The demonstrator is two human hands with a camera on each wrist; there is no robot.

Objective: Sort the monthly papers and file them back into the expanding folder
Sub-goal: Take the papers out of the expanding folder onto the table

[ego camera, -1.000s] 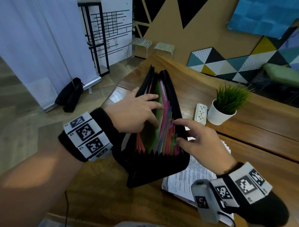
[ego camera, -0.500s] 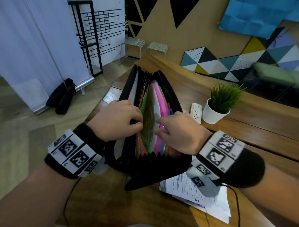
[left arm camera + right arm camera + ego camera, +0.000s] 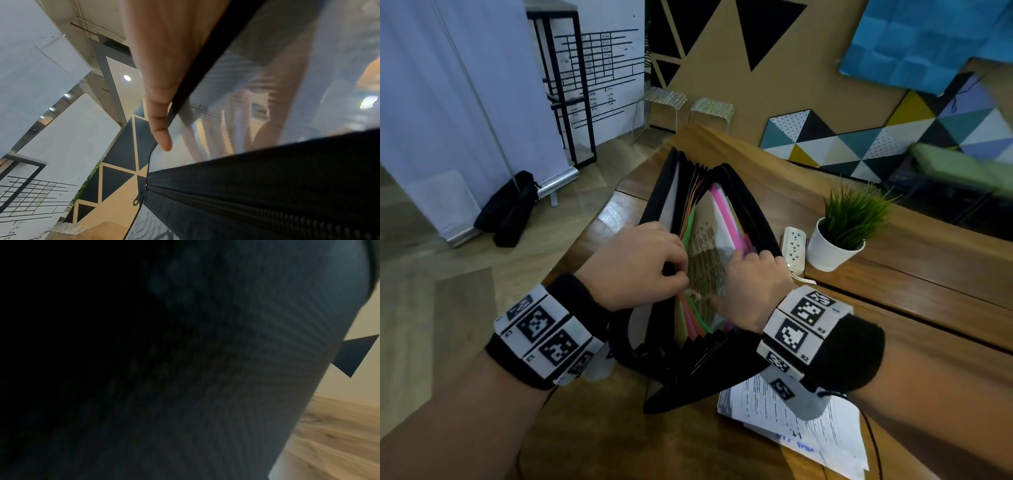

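A black expanding folder (image 3: pixel 750 219) stands open on the wooden table (image 3: pixel 893 308), its coloured dividers fanned apart. My left hand (image 3: pixel 637 263) grips the left wall and left dividers. In the left wrist view my left hand's thumb (image 3: pixel 158 113) lies outside the folder's translucent wall (image 3: pixel 267 81) and the fingers show through it. My right hand (image 3: pixel 753 284) hooks its fingers over the pink dividers (image 3: pixel 726 212) on the right, thumb low in the gap. A printed sheet (image 3: pixel 705 253) stands in the spread pocket. Loose papers (image 3: pixel 791 425) lie under my right wrist.
A white potted plant (image 3: pixel 839 236) and a white power strip (image 3: pixel 796 246) stand just right of the folder. The table's left edge runs close to my left wrist. The right wrist view is mostly dark, filled by the folder's wall (image 3: pixel 246 353).
Both hands went from resting on the folder's top to gripping its dividers, and pulled them apart. The pocket is wider and the printed sheet now shows inside.
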